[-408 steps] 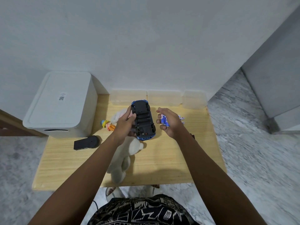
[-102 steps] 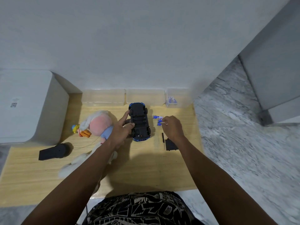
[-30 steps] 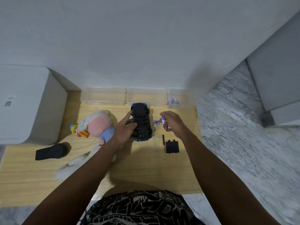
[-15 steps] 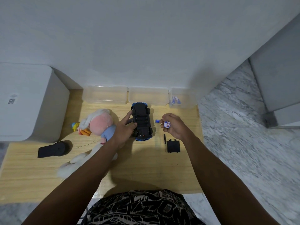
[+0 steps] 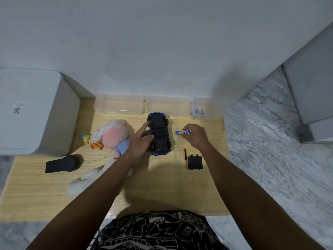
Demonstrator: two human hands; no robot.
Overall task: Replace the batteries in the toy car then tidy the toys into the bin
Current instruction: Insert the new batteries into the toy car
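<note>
The blue toy car lies upside down on the wooden table, its battery bay uncovered. My left hand grips its left side. To the right of the car, my right hand pinches a blue-and-white battery; another battery lies on the table by my fingertips. The black battery cover and a small black screwdriver rest in front of my right hand. Two batteries sit in the small clear box.
A pink and white plush toy lies left of the car. A black remote sits further left. Two clear trays line the wall. A white bin stands at the far left.
My right hand has turned the battery in its fingers and shifted slightly back toward the loose battery. The left hand and the car have stayed put.
</note>
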